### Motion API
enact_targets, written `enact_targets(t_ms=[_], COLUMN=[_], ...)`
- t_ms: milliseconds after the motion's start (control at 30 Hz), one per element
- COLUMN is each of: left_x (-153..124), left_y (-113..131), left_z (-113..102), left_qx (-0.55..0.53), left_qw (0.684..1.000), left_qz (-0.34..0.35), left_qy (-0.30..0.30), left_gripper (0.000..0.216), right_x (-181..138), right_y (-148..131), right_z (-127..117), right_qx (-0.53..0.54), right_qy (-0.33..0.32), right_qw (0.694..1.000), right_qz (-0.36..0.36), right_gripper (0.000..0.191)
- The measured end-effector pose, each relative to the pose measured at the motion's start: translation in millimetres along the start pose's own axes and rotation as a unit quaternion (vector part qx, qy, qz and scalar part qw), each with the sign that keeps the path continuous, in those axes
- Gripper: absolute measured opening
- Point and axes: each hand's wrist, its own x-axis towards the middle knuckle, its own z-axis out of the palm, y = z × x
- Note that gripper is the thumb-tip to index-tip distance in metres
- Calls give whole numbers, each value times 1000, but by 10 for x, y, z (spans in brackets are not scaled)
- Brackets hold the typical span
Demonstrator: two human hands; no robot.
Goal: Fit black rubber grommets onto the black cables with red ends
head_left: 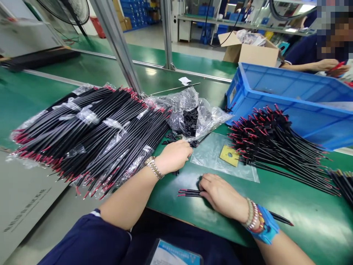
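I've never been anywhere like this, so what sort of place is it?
Probably a factory assembly floor: bundles of black wires and a clear plastic bag of small black parts lie on a green workbench, with a blue bin alongside.

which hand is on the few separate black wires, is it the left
No, the right hand is on the black wires, while the left hand is beside the small black parts.
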Motion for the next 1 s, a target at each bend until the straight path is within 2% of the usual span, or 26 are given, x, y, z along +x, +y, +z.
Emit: enact_targets(t_ms=[133,200,333,400,467,600,733,800,867,933,1000], left_x=[3,8,22,28,33,39,45,50,60,75,95], left_y=[4,11,40,59,77,102,119,134,154,178,200], left_z=[6,-6,-37,-40,-31,0,2,-11,-18,-9,18], left_qx=[-5,-13,-63,-72,-71,-100,-193,-270,-383,-515,-630], left_qw=[999,998,995,994,993,991,976,956,917,849,765], left_qz=[-44,-59,-67,-74,-81,-71,-46,-43,-65,-102,-128], left_qy=[0,6,32,37,37,46,93,109,93,55,27], left_gripper=[7,8,14,15,15,22,19,15,13,15,18], right_x=[-23,-49,-104,-114,-108,-78,-73,-76,-76,-75,-77], right_y=[34,108,404,576,715,826,793,777,773,767,738], right_z=[-61,-121,-217,-221,-197,-146,-155,-165,-167,-167,-175], right_qx=[38,75,107,76,31,-44,-90,-100,-96,-70,-24], right_qy=[11,40,175,245,280,259,221,201,200,236,297], right_qw=[999,996,977,963,951,947,946,946,946,946,941], right_qz=[11,25,52,83,127,186,219,236,238,211,160], right_gripper=[9,9,12,17,24,30,32,34,34,31,26])
